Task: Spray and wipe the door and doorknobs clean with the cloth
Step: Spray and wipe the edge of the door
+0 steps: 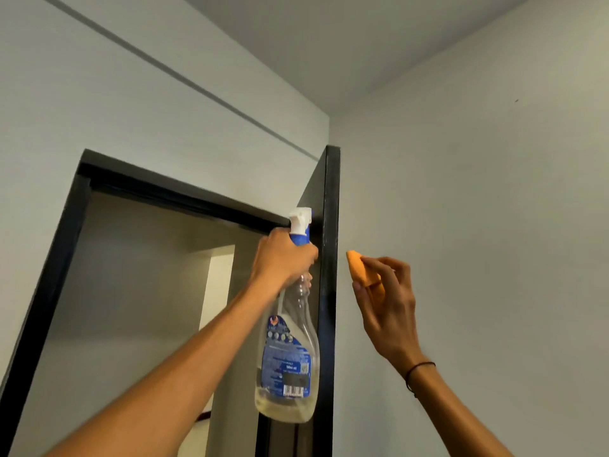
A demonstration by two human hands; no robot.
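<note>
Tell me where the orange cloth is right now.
In the head view, the orange cloth is right of centre, pinched in the right hand, held up just right of the open door's dark edge and in front of the white wall.

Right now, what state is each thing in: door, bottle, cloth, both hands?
Door: swung open, edge toward camera.
Spray bottle: upright, nearly empty, nozzle at the door's edge.
Orange cloth: bunched, clear of the door.
Left hand: grips the bottle's neck.
Right hand: pinches the cloth.
</note>
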